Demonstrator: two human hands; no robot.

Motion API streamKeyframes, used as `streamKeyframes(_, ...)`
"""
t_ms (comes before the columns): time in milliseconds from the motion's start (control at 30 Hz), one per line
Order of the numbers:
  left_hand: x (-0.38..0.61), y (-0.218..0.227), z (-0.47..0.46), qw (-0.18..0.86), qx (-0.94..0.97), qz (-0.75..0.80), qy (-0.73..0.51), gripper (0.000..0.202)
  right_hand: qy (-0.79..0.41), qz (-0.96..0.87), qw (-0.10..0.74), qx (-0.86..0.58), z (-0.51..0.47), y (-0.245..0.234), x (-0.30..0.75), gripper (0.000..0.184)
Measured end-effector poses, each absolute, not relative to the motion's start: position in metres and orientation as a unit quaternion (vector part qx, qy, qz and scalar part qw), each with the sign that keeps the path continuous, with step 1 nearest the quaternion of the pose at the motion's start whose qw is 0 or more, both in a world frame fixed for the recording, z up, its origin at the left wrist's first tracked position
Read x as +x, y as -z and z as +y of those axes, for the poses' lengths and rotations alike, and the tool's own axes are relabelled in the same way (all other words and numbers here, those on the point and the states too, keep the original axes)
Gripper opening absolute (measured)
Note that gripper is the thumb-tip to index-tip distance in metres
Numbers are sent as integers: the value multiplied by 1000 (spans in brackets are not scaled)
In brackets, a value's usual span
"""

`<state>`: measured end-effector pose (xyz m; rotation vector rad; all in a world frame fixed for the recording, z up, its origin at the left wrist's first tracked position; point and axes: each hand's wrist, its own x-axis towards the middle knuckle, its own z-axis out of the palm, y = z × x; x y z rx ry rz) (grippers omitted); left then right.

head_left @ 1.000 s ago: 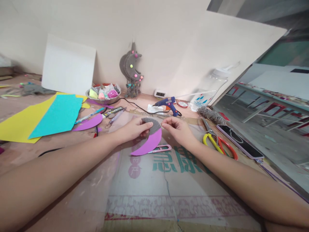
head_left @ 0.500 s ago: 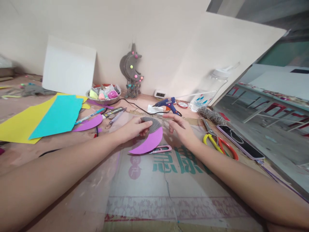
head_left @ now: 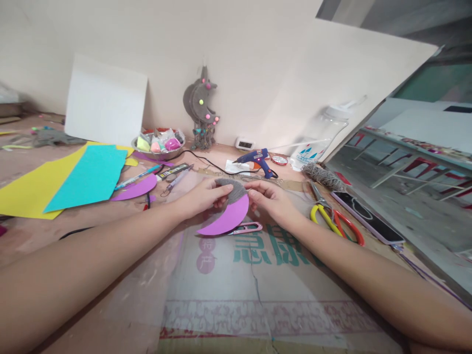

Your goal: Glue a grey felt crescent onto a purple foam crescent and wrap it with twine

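Note:
My left hand (head_left: 201,197) grips a purple crescent-shaped foam piece (head_left: 226,217) whose upper part is wrapped in grey twine. Its fingers curl round the wrapped top from the left. My right hand (head_left: 271,199) pinches the same piece at its right edge, where the twine winding ends. The crescent is held just above a flattened cardboard box (head_left: 258,265) printed with green characters. Pink thread snips (head_left: 248,227) lie on the cardboard directly under the crescent's lower tip.
A blue glue gun (head_left: 258,160), a twine ball (head_left: 321,175), yellow-and-red scissors (head_left: 332,216) and a phone (head_left: 365,216) lie to the right. Yellow and teal sheets (head_left: 84,178), another purple crescent (head_left: 136,188) and a bowl of clay packets (head_left: 158,143) sit left. A finished moon hanging (head_left: 202,109) leans on the wall.
My right hand opened and drew back from the crescent half a second ago, then returned and pinched its right edge again. My left hand kept its hold throughout.

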<state>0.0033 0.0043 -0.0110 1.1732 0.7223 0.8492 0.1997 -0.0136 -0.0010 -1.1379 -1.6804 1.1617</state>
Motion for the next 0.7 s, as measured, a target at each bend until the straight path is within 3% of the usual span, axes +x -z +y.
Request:
streamKeyframes(333,3,14,6,688,535,326,-367,27,-376,-676,381,-507,-9,6,203,27)
streamKeyframes(700,2,12,5,691,555,315,-341,28,-362,-670,390,-517,-10,3,201,26)
